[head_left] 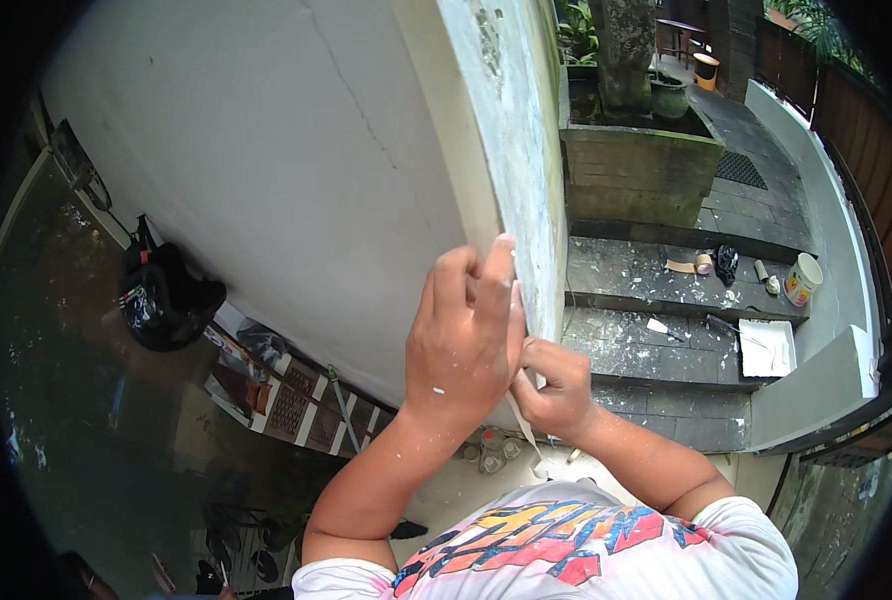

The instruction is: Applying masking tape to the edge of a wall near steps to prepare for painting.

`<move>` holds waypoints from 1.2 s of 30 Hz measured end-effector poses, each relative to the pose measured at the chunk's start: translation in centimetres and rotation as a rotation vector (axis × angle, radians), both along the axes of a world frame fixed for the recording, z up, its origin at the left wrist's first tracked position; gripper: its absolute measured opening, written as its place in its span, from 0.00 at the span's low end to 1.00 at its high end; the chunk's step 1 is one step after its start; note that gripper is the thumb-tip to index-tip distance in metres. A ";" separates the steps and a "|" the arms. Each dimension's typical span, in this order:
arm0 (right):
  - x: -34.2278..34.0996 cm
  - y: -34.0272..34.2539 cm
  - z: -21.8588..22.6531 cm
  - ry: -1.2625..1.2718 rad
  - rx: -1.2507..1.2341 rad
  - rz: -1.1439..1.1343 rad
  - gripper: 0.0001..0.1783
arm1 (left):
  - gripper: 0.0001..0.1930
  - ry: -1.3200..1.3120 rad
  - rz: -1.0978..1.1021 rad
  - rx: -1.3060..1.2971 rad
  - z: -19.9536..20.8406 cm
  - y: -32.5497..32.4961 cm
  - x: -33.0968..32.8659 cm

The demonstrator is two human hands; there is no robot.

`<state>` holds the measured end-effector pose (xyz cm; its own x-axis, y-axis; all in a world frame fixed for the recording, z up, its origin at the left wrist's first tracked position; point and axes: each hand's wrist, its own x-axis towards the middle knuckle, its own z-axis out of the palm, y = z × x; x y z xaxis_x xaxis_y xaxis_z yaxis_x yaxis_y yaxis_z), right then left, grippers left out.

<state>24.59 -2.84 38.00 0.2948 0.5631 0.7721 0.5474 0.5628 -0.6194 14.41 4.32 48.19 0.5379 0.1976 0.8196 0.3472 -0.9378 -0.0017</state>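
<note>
My left hand (460, 345) rests against the corner of a pale wall (266, 140), its index finger stretched up along the edge and its thumb beside it. Those fingers are apart and I see nothing held in them. Just below and to the right, touching it, my right hand (558, 388) is closed in a pinch at the same edge. From under that hand a narrow cream strip of tape (528, 428) hangs down. The wall's narrow end face (511, 130) is patchy light blue and white, with a rough chipped spot near the top. White flecks dot both forearms.
Flake-strewn steps (626, 345) rise at right, holding a white paint tray (766, 348), a scraper (666, 330), a tape roll (704, 264) and a white bucket (802, 278). A mossy planter (646, 175) stands behind. A black helmet (166, 295) hangs left, above a shelf (296, 405).
</note>
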 end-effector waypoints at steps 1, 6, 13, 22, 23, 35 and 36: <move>0.1 -0.3 -0.1 0.001 -0.005 -0.007 0.02 | 0.31 0.002 0.006 -0.044 -0.4 -0.3 0.0; 2.2 -1.5 0.6 0.019 -0.031 0.038 0.09 | 0.32 -0.108 -0.065 -0.135 -1.9 -2.2 -0.2; 3.5 1.1 12.0 0.323 -0.033 0.160 0.18 | 0.29 -0.140 -0.041 -0.086 -2.7 -3.0 0.9; 2.4 3.0 12.1 0.371 -0.102 0.085 0.12 | 0.17 0.072 -0.125 -0.073 2.0 -3.2 -2.4; 1.7 2.8 12.6 0.610 -0.063 0.304 0.11 | 0.16 0.082 -0.168 -0.053 2.9 -2.8 -2.8; 0.6 4.9 14.2 0.494 0.036 0.066 0.18 | 0.16 0.035 -0.111 0.602 15.2 3.7 0.9; 0.8 5.1 14.4 0.501 0.042 0.062 0.18 | 0.16 0.050 -0.058 0.613 15.9 3.9 1.4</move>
